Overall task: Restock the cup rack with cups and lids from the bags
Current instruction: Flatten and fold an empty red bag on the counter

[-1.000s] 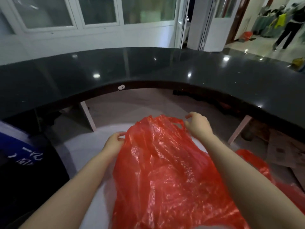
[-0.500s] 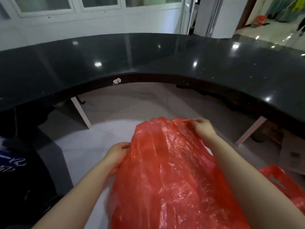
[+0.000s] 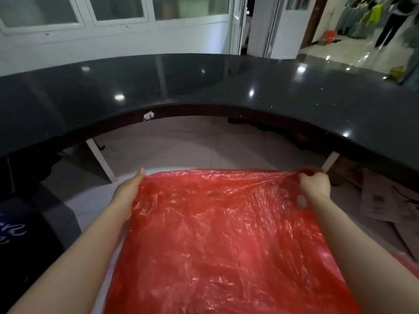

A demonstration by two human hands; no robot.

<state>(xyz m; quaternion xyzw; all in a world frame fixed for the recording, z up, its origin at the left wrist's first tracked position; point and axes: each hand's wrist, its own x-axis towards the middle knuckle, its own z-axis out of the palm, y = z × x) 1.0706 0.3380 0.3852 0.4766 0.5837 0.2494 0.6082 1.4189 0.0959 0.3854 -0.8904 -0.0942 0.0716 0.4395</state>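
Red bag (image 3: pixel 226 234), spread over a white surface (image 3: pixel 95 200) near the curved black tabletop (image 3: pixel 204 87). The film looked thin, light, limp and slippery, best taken at its far edge. Right hand (image 3: pixel 314 183) pinched that edge's corner; left hand (image 3: pixel 127 191) lay straight-fingered along the opposite side. Papers (image 3: pixel 381 200) lay right of the bag; no cups or rack showed.

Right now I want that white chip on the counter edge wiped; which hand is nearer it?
Left. The left hand lies almost straight below the white chip; the right hand, gripping the red bag, is far off to its right.
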